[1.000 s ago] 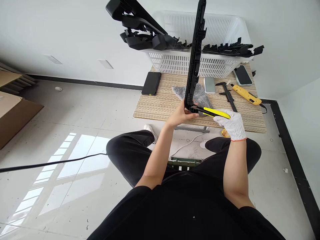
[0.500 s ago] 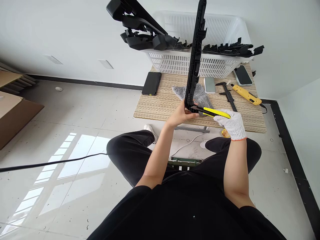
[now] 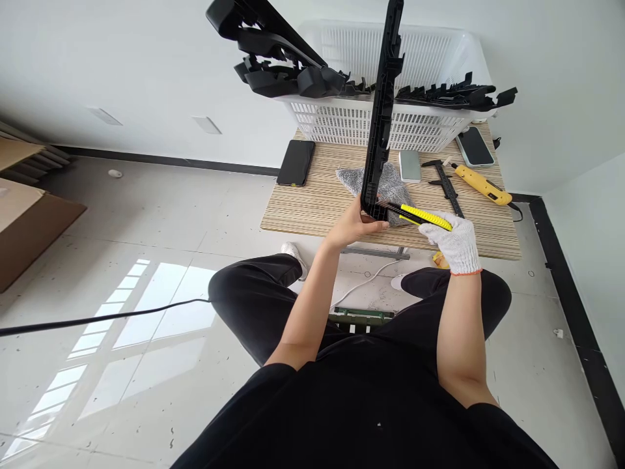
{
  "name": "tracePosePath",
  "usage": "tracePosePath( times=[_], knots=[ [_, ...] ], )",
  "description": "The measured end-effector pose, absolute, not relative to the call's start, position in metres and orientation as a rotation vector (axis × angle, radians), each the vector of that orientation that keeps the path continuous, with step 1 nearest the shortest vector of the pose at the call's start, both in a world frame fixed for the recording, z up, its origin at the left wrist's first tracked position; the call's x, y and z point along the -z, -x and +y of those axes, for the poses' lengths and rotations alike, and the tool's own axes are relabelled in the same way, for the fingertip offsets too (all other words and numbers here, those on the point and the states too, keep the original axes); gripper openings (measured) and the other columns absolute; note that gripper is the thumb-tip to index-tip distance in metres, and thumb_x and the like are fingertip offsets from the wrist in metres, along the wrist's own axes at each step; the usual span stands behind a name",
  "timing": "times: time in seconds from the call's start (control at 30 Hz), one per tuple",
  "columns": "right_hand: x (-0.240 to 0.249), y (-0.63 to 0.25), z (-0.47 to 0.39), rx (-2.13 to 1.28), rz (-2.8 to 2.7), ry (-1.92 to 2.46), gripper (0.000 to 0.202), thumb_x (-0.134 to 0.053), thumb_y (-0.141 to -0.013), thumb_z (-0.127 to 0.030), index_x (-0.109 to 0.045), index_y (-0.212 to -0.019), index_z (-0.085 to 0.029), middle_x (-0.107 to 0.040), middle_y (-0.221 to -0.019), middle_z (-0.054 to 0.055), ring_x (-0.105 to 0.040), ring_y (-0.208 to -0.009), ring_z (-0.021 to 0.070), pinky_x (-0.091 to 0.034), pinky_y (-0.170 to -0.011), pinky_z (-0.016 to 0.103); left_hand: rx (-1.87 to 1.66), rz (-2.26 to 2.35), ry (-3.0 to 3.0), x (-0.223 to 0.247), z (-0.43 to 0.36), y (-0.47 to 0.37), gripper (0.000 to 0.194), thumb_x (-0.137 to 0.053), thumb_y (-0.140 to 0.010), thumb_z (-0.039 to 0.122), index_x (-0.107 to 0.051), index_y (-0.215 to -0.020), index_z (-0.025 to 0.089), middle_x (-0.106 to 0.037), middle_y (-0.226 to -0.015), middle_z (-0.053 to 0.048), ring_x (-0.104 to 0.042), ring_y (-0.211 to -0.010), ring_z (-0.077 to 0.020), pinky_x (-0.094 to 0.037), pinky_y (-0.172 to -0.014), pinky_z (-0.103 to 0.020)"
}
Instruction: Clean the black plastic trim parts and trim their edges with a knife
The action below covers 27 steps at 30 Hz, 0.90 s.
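My bare left hand (image 3: 352, 227) grips the lower corner of a long black plastic part (image 3: 379, 130), which stands nearly upright over the front of the table. In a white glove, my right hand (image 3: 452, 240) holds a yellow and black utility knife (image 3: 424, 217). The knife points left, its blade end at the part's lower corner; whether it touches cannot be made out. Behind the part, a grey speckled cloth (image 3: 396, 189) lies on the wood-patterned table (image 3: 312, 212).
A white basket (image 3: 332, 120) at the back holds several black parts (image 3: 273, 71). On the table lie a black phone (image 3: 295, 163), a grey-green block (image 3: 409, 166), a caliper (image 3: 446, 185), a yellow tool (image 3: 481, 185) and another phone (image 3: 474, 147). A cardboard box (image 3: 34, 221) stands left.
The knife has shifted slightly to the right, with its angle a little changed. My left hand and the black part have stayed almost still.
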State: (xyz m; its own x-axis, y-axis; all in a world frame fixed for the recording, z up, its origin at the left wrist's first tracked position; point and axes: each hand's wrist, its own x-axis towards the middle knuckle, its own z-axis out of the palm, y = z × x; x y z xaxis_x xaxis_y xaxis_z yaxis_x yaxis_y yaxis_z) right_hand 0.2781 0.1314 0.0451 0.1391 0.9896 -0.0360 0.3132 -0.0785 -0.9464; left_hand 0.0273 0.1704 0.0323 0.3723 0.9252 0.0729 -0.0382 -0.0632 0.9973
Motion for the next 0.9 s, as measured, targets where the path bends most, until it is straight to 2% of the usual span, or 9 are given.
tracePosePath(
  times=[0.17, 0.33, 0.53, 0.63, 0.73, 0.83, 0.9],
  knots=[
    [-0.047, -0.278, 0.131, -1.046, -1.380, 1.532, 0.036, -0.086, -0.063, -0.035, -0.080, -0.096, -0.022, -0.071, -0.078, 0.001, -0.057, -0.058, 0.0116, -0.050, -0.051, 0.025, -0.964, 0.853, -1.378, -0.034, 0.169, -0.027, 0.072, -0.085, -0.069, 0.042, -0.047, -0.126, 0.020, -0.062, -0.131, -0.013, -0.068, -0.104, -0.0228, -0.058, -0.081, -0.034],
    [-0.043, -0.280, 0.132, -0.991, -1.311, 1.527, 0.039, -0.084, -0.065, -0.036, -0.079, -0.100, -0.021, -0.065, -0.067, -0.001, -0.052, -0.052, 0.0107, -0.046, -0.047, 0.025, -0.971, 0.880, -1.371, -0.038, 0.168, -0.028, 0.071, -0.086, -0.068, 0.041, -0.048, -0.124, 0.019, -0.063, -0.127, -0.012, -0.067, -0.105, -0.0230, -0.058, -0.081, -0.033],
    [-0.041, -0.280, 0.133, -1.010, -1.305, 1.536, 0.037, -0.085, -0.064, -0.036, -0.079, -0.098, -0.022, -0.065, -0.068, -0.001, -0.051, -0.052, 0.0097, -0.046, -0.047, 0.024, -0.976, 0.882, -1.362, -0.038, 0.168, -0.028, 0.070, -0.086, -0.068, 0.040, -0.049, -0.124, 0.019, -0.063, -0.127, -0.011, -0.068, -0.102, -0.0212, -0.058, -0.079, -0.031],
    [-0.044, -0.278, 0.132, -1.009, -1.274, 1.537, 0.036, -0.086, -0.063, -0.035, -0.078, -0.095, -0.021, -0.064, -0.067, -0.001, -0.051, -0.051, 0.0093, -0.046, -0.047, 0.023, -0.944, 0.880, -1.326, -0.043, 0.166, -0.028, 0.068, -0.084, -0.070, 0.041, -0.049, -0.124, 0.020, -0.063, -0.128, -0.012, -0.070, -0.084, -0.0149, -0.058, -0.070, -0.028],
    [-0.045, -0.278, 0.131, -1.008, -1.218, 1.534, 0.037, -0.086, -0.063, -0.036, -0.077, -0.095, -0.020, -0.062, -0.064, -0.002, -0.050, -0.049, 0.0092, -0.044, -0.045, 0.023, -0.902, 0.917, -1.284, -0.048, 0.163, -0.028, 0.059, -0.080, -0.076, 0.043, -0.049, -0.121, 0.020, -0.065, -0.124, -0.010, -0.064, -0.062, -0.0066, -0.054, -0.056, -0.023],
    [-0.045, -0.279, 0.131, -1.058, -1.275, 1.530, 0.035, -0.085, -0.063, -0.036, -0.078, -0.093, -0.022, -0.064, -0.066, -0.002, -0.050, -0.049, 0.0093, -0.045, -0.046, 0.024, -0.882, 0.961, -1.280, -0.050, 0.162, -0.028, 0.055, -0.077, -0.078, 0.046, -0.051, -0.120, 0.023, -0.067, -0.115, -0.006, -0.058, -0.052, -0.0034, -0.046, -0.046, -0.020],
    [-0.042, -0.280, 0.132, -0.995, -1.304, 1.549, 0.033, -0.082, -0.068, -0.041, -0.077, -0.095, -0.023, -0.062, -0.064, -0.003, -0.050, -0.048, 0.0094, -0.045, -0.046, 0.024, -0.903, 0.990, -1.288, -0.050, 0.162, -0.027, 0.053, -0.074, -0.080, 0.051, -0.054, -0.121, 0.024, -0.068, -0.109, -0.004, -0.052, -0.046, -0.0022, -0.041, -0.042, -0.021]
  ],
)
